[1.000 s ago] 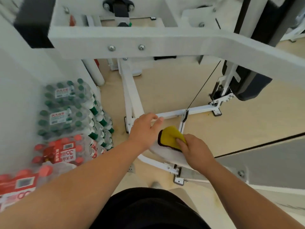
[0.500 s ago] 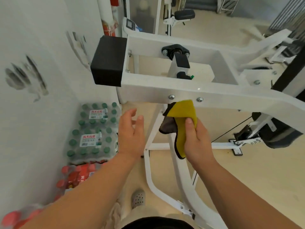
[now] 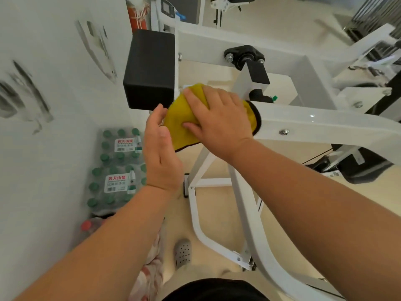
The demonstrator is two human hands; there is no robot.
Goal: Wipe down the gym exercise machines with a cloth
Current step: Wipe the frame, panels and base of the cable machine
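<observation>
A yellow cloth with a dark edge (image 3: 176,124) is draped over the near white beam of the exercise machine (image 3: 325,124), just right of its black end pad (image 3: 149,70). My right hand (image 3: 219,118) lies flat on the cloth with fingers spread and presses it onto the beam. My left hand (image 3: 159,148) hovers with straight fingers beside the cloth's left edge, fingertips close to the pad; whether it touches the cloth is unclear.
Shrink-wrapped packs of green-capped water bottles (image 3: 117,168) are stacked against the white wall at left, with a red-capped pack below. The machine's white legs (image 3: 245,213) slope down to the beige floor. My grey shoe (image 3: 183,252) stands by them. More machines stand behind.
My right hand rose from the low frame to the upper beam and flattened the cloth onto it near the black pad. My left hand came up alongside. The view tilted upward.
</observation>
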